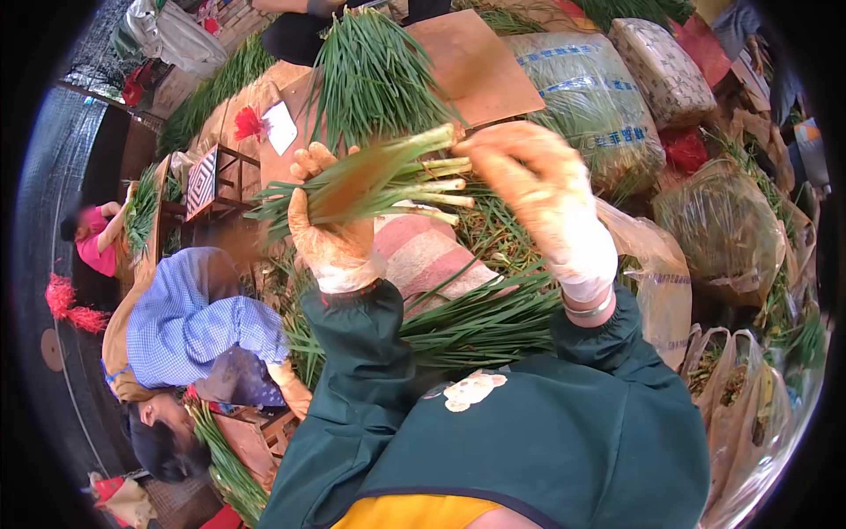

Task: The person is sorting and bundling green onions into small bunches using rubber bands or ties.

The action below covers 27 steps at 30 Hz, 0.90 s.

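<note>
My left hand (333, 231), in a stained, pale glove, is closed around a bunch of garlic chives (401, 181). Their green leaves trail to the left and their pale cut ends point right. My right hand (539, 189), gloved too, is blurred by motion, with thumb and fingertips pinched together at the upper pale ends. Whatever lies in that pinch is too small to make out. Below both hands, more loose chives (493, 322) lie across my lap, beside a pink-and-white striped cloth (427, 256).
A large pile of chives (374, 79) rests on a brown board (476, 66) ahead. Wrapped bales (586, 101) and plastic bags (718, 229) crowd the right side. A co-worker in a blue checked top (181, 313) bends close on my left; another person in pink (97, 242) sits farther off.
</note>
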Each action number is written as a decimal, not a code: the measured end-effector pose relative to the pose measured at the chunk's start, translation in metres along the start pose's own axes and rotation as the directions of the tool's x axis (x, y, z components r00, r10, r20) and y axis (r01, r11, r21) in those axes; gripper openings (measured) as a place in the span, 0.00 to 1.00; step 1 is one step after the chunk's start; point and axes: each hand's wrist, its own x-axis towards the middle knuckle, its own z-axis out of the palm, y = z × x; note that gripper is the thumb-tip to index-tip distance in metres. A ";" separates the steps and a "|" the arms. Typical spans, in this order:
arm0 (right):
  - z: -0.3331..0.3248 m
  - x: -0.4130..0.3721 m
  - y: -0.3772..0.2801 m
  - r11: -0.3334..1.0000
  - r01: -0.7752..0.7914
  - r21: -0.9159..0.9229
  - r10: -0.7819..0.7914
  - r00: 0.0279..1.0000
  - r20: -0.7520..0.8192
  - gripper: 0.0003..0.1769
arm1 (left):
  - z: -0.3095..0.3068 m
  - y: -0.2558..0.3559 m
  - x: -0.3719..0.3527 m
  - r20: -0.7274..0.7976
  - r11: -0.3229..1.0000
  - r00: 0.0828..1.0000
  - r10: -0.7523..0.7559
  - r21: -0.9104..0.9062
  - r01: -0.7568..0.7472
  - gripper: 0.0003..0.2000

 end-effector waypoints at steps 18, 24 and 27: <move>-0.037 -0.017 0.055 0.311 -0.022 0.950 0.197 0.979 -0.042 0.11 | -0.019 0.005 -0.003 0.082 0.849 0.980 -0.180 -0.491 0.197 0.22; -0.032 -0.016 0.025 0.745 -0.396 0.537 0.377 0.914 0.150 0.22 | -0.030 0.007 0.006 -0.001 0.931 0.969 -0.249 -0.275 0.239 0.20; -0.024 -0.003 -0.012 0.607 -0.500 0.618 0.300 0.864 0.405 0.23 | -0.012 -0.005 0.000 -0.016 0.977 0.980 -0.200 -0.083 0.198 0.19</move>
